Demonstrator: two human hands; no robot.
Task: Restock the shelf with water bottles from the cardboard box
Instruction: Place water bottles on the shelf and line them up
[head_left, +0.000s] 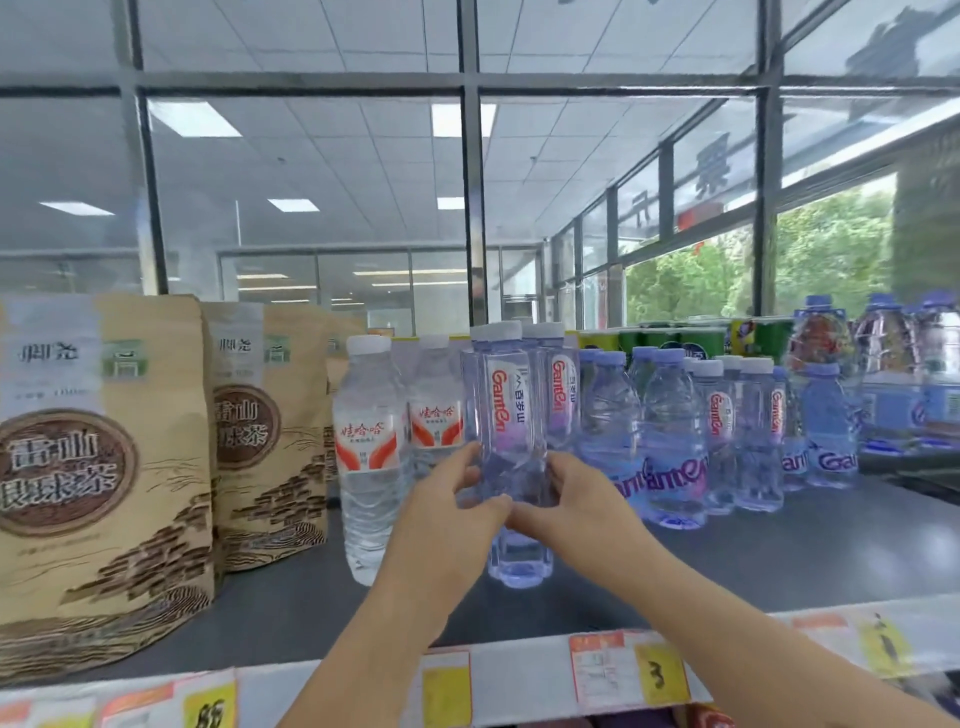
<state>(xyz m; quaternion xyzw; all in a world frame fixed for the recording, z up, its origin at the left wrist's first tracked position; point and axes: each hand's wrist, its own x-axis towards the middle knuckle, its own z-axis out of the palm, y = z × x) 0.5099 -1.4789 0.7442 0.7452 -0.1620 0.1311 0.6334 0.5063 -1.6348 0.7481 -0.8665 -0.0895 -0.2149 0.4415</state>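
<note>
A clear Ganten water bottle (506, 410) with a white cap stands upright on the dark shelf (779, 561), near its front middle. My left hand (447, 514) grips its lower body from the left, fingers curled round it. My right hand (566, 499) holds the same bottle from the right. A second Ganten bottle (561, 384) stands right behind it. To the left are two bottles with red-and-white labels (366, 441). More Ganten bottles (675, 431) fill the shelf to the right. The cardboard box is out of view.
Tall brown paper tea bags (98, 467) stand at the shelf's left. Green cans (675, 338) and large handled water bottles (883, 364) sit at the back right. Price tags (623, 670) run along the shelf's front edge. Glass partitions rise behind the shelf.
</note>
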